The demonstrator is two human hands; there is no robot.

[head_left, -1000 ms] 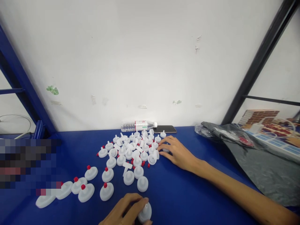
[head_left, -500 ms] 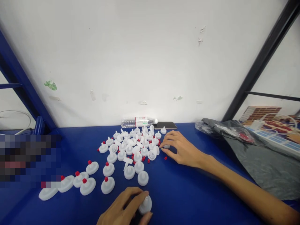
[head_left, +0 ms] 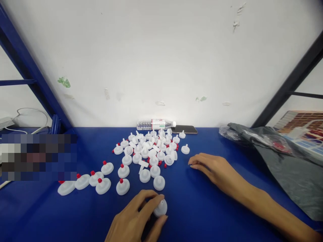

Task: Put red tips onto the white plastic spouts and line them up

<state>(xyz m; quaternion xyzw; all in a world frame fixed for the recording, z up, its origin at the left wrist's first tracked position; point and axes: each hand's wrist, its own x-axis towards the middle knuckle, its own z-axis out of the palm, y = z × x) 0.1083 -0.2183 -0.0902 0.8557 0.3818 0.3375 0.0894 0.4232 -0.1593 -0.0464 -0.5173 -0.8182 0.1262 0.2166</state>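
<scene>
At the near edge my left hand (head_left: 137,215) is closed on a white round plastic piece with a central spout (head_left: 161,207), held between thumb and fingers. Its spout points up and carries no red cap. My right hand (head_left: 214,168) is to the right of the pile, low over the table, fingertips pinched together. Whatever sits between those fingertips is hidden. A heap of similar white pieces (head_left: 145,153) lies mid-table, with small loose red caps (head_left: 165,165) among them. To the left, several white pieces wear red caps on their spouts (head_left: 123,186).
A clear plastic bottle (head_left: 157,124) lies on its side by the wall, next to a dark phone (head_left: 185,129). Grey plastic bags (head_left: 277,161) cover the blue table's right side. Blue frame posts (head_left: 30,60) rise at both sides.
My right hand has drawn back right and nearer, leaving a white piece standing behind it. A loose red cap near its fingers no longer shows on the table. The view has shifted slightly.
</scene>
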